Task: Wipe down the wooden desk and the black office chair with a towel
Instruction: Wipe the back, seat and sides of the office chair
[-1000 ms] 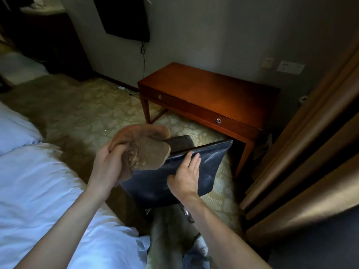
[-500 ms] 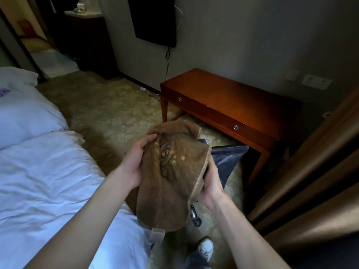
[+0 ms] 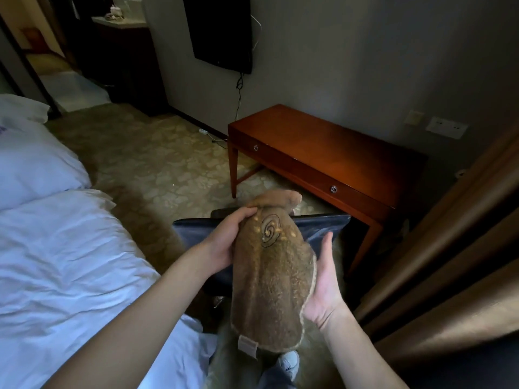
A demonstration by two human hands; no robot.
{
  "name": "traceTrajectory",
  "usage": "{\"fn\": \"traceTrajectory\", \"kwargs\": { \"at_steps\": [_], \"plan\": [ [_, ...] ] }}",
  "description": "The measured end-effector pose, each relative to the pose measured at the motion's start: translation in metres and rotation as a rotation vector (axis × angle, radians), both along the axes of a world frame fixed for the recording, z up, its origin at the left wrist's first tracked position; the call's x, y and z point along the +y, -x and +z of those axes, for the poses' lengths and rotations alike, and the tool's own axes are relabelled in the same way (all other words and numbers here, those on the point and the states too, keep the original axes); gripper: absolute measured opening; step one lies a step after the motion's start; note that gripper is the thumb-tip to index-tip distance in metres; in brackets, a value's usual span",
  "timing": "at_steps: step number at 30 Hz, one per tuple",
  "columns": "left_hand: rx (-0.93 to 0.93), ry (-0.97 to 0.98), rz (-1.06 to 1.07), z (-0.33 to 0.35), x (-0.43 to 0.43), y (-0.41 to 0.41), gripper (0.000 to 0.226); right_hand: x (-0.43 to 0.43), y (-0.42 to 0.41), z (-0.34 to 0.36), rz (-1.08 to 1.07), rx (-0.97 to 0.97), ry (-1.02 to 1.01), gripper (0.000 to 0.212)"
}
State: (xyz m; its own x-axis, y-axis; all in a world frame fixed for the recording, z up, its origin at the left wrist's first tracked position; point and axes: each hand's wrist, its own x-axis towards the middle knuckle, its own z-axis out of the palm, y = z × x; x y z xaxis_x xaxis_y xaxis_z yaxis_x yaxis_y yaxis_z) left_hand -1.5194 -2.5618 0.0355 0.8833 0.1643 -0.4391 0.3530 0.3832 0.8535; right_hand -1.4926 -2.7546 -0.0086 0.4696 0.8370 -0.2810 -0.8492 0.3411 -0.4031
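A brown towel (image 3: 269, 279) with a spiral pattern hangs lengthwise in front of me, over the black office chair (image 3: 317, 228), whose dark back shows behind it. My left hand (image 3: 224, 240) grips the towel's upper left side, fingers curled over its top. My right hand (image 3: 323, 279) cups the towel's right edge, palm up, fingers mostly straight. The wooden desk (image 3: 323, 147) with two drawer knobs stands beyond the chair against the wall.
A bed with white sheets (image 3: 61, 248) fills the left. Brown curtains (image 3: 449, 248) hang at the right. A wall television (image 3: 222, 29) and its cable hang above patterned carpet (image 3: 157, 164). A dark cabinet (image 3: 123, 60) stands far left.
The towel has been lifted off the chair back and stretched out long between both hands. My right hand left the chair and moved onto the towel. My view shifted left.
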Motion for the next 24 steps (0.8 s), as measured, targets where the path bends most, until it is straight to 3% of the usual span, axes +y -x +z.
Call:
{"fn": "traceTrajectory", "kwargs": {
  "at_steps": [2,5,7,11,14,17,21,24],
  "plan": [
    [0.013,-0.246,-0.113,0.007,-0.007,-0.006,0.034,-0.003,-0.004,0.006,-0.012,-0.015,0.089,0.097],
    [0.008,-0.567,-0.296,0.016,-0.016,-0.024,0.046,-0.008,-0.009,0.004,-0.133,0.042,0.396,0.059],
    [0.003,-0.731,-0.354,0.016,-0.016,-0.042,0.046,-0.015,-0.012,-0.002,-0.282,0.092,0.471,0.049],
    [-0.084,-0.742,-0.186,0.020,0.005,-0.074,0.024,-0.040,-0.030,-0.010,-0.714,0.042,0.559,0.034],
    [-0.105,-0.778,-0.163,0.017,0.027,-0.089,0.023,-0.071,-0.050,-0.011,-0.975,-0.073,0.803,0.054],
    [-0.076,-0.854,-0.208,0.000,0.036,-0.098,0.025,-0.095,-0.076,-0.013,-0.937,-0.189,1.101,0.091],
    [0.082,-0.998,-0.402,-0.030,0.049,-0.100,0.032,-0.096,-0.116,-0.016,-0.742,-0.305,1.163,0.117],
    [0.288,-1.110,-0.512,-0.045,0.065,-0.092,0.052,-0.072,-0.141,-0.025,-0.624,-0.333,1.117,0.115]
  ]
}}
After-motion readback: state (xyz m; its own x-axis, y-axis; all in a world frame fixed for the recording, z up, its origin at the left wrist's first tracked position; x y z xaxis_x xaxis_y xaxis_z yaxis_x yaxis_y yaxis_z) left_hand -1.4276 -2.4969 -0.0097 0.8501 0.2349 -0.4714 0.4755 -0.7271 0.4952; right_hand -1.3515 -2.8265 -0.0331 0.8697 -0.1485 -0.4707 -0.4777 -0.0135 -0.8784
